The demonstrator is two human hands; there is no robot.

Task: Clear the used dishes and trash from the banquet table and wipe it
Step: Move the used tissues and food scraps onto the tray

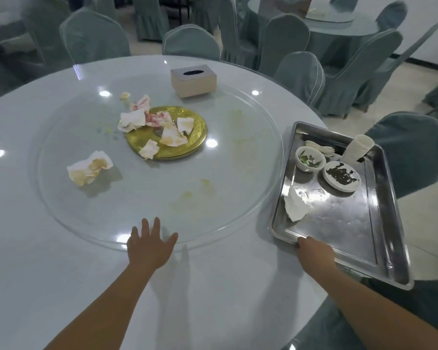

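Left hand (151,245) flat, fingers spread, on glass turntable (250,210) rim at 6 o'clock. Right hand (314,251) gripping steel tray (352,223) at 4 o'clock. Soiled napkins (152,125) around gold centre disc (197,145).

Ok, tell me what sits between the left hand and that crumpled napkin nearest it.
Nothing visible does. The left hand rests open on the glass turntable's near rim, and only bare, stained glass lies between it and the crumpled napkin.
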